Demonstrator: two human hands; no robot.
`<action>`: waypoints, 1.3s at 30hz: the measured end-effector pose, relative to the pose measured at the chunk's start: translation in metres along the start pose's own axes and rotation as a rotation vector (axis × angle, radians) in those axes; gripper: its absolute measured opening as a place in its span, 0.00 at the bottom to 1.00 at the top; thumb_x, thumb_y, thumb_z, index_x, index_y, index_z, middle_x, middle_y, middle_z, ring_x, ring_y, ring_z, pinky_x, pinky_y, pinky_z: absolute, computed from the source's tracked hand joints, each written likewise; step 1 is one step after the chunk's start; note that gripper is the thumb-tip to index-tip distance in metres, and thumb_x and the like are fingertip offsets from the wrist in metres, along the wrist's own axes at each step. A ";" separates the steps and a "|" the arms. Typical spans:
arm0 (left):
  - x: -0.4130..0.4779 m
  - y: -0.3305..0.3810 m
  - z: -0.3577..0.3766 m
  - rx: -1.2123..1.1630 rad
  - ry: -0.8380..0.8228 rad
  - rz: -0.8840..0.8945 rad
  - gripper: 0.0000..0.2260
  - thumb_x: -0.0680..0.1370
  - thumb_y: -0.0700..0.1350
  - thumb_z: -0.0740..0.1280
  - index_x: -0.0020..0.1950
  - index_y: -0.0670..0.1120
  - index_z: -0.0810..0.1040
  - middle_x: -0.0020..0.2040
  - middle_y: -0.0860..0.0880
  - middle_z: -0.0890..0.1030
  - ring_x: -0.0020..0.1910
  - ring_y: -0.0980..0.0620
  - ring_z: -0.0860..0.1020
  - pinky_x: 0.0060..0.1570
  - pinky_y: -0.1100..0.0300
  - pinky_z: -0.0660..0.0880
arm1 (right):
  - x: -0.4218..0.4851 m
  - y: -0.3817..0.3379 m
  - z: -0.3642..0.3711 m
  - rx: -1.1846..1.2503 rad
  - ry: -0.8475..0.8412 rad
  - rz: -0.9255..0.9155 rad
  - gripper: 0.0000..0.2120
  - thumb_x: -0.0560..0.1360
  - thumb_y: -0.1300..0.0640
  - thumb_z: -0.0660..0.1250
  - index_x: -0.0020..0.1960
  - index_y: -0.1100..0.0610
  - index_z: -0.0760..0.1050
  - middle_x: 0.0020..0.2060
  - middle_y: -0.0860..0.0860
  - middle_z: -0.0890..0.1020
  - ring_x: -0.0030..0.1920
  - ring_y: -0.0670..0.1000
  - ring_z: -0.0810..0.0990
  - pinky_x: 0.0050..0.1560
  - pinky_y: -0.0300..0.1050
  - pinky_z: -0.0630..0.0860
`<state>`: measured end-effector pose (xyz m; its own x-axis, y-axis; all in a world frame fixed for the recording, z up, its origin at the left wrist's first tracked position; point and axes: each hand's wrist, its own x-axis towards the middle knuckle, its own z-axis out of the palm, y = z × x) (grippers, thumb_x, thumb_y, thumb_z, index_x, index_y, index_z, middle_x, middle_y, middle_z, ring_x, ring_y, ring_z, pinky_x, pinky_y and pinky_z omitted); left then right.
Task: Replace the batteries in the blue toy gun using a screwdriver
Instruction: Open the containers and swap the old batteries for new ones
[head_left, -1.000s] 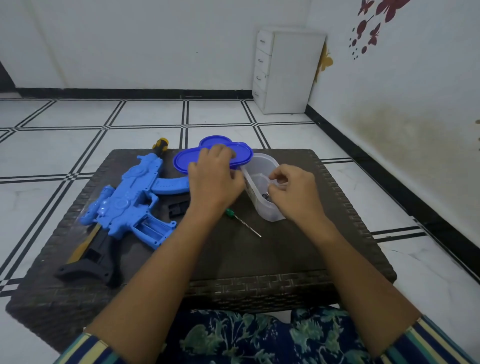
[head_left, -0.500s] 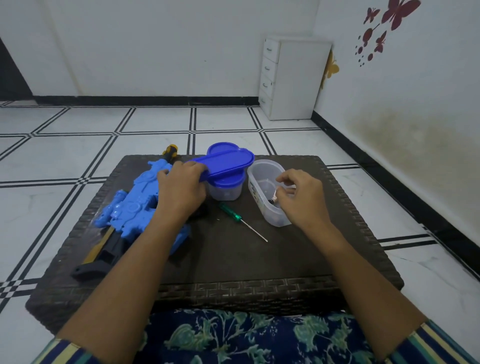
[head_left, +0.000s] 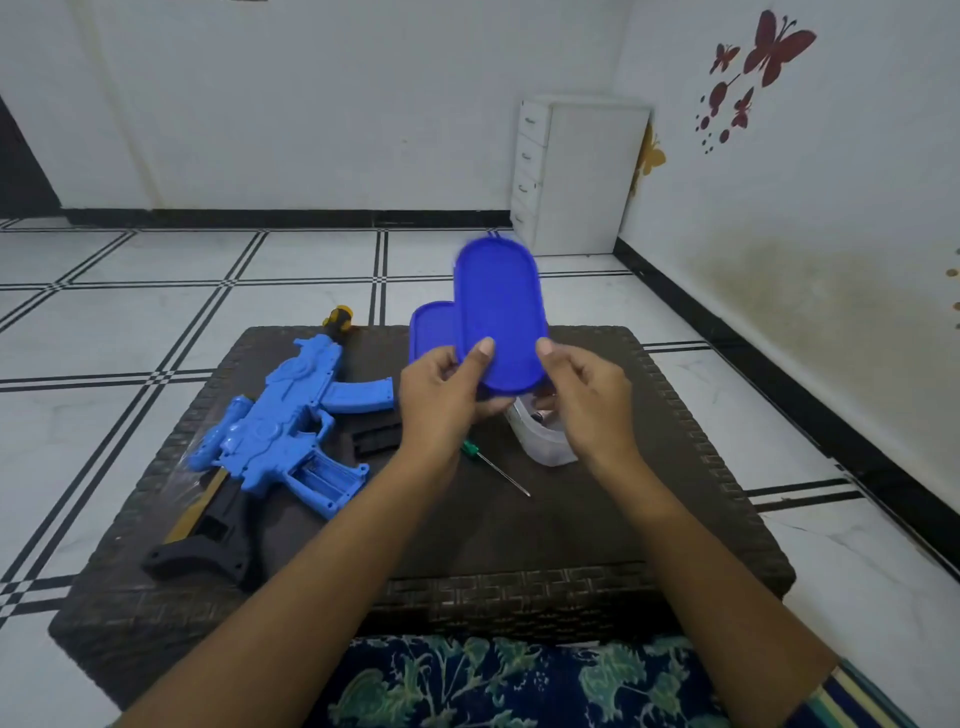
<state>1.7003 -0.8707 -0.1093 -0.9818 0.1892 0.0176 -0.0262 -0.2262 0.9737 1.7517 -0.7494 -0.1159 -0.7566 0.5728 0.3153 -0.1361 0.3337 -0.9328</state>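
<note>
We see the dark woven table (head_left: 519, 545) with the glossy moulded blue toy gun (head_left: 280, 431) lying flat on its left side, black stock toward us, apart from both hands. Over the middle, the left hand (head_left: 441, 405) and right hand (head_left: 587, 400) each pinch the lower end of a smooth blue oval lid (head_left: 501, 322), upright and slightly blurred, which half hides a second blue lid (head_left: 431, 332) behind. They also cover much of the clear tub (head_left: 545, 447), contents unreadable, beside the thin green-handled screwdriver (head_left: 496, 467).
</note>
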 end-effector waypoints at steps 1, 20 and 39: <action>-0.002 -0.003 0.004 -0.007 -0.043 -0.052 0.12 0.76 0.47 0.70 0.46 0.37 0.78 0.44 0.41 0.84 0.38 0.46 0.85 0.37 0.55 0.82 | 0.002 0.001 -0.003 0.019 0.023 0.015 0.10 0.79 0.52 0.66 0.43 0.54 0.82 0.36 0.55 0.84 0.36 0.51 0.83 0.38 0.44 0.81; 0.002 -0.035 0.023 0.981 -0.178 0.172 0.22 0.79 0.59 0.59 0.32 0.46 0.70 0.27 0.50 0.71 0.26 0.56 0.69 0.28 0.63 0.65 | 0.018 0.039 -0.038 -0.397 0.108 0.098 0.19 0.76 0.49 0.70 0.37 0.64 0.82 0.32 0.59 0.82 0.35 0.58 0.80 0.33 0.42 0.72; 0.000 -0.042 0.032 0.446 -0.108 -0.349 0.16 0.75 0.53 0.69 0.43 0.39 0.80 0.30 0.45 0.81 0.23 0.53 0.77 0.27 0.63 0.73 | 0.028 0.033 -0.036 -0.203 0.059 0.490 0.11 0.71 0.54 0.77 0.40 0.61 0.82 0.37 0.57 0.84 0.29 0.50 0.78 0.30 0.42 0.74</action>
<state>1.7073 -0.8302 -0.1428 -0.9040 0.2817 -0.3215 -0.2400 0.2878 0.9271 1.7493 -0.6953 -0.1319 -0.6623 0.7370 -0.1346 0.3557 0.1512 -0.9223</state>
